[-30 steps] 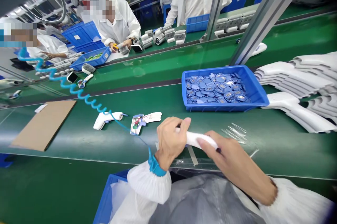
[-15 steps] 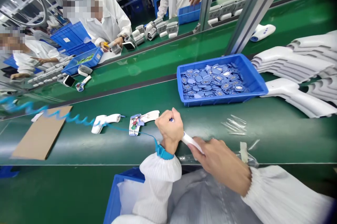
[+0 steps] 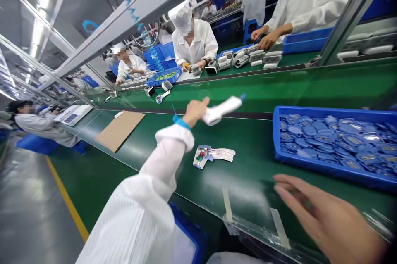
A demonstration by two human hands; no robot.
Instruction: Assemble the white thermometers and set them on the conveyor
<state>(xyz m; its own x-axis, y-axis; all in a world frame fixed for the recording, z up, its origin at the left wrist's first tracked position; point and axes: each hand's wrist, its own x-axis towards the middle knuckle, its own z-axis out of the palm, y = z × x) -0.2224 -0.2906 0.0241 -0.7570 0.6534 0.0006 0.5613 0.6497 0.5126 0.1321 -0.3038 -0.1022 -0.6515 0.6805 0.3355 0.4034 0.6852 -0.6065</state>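
Observation:
My left hand (image 3: 196,112) reaches across the bench, a blue wrist strap at its cuff. It is closed on one end of a white gun-shaped thermometer (image 3: 221,110) with a blue tip, which points away to the right. Below it on the green bench lies an opened thermometer half (image 3: 214,155) with wires and a small circuit board showing. My right hand (image 3: 328,216) hovers at the lower right, fingers stretched and thumb apart, holding nothing. Nearest to it stands a blue tray (image 3: 276,140) full of flat blue plastic parts (image 3: 335,136).
A cardboard sheet (image 3: 120,131) lies to the left on the bench. Tape strips (image 3: 227,204) stick near the front edge. Beyond the divider, co-workers in white (image 3: 195,41) handle grey-white parts (image 3: 242,58). A metal post (image 3: 350,20) rises at the right.
My view has swung left. My hands, formerly together on a white thermometer part, have separated: the left has gone forward with a thermometer, the right has let go and opened.

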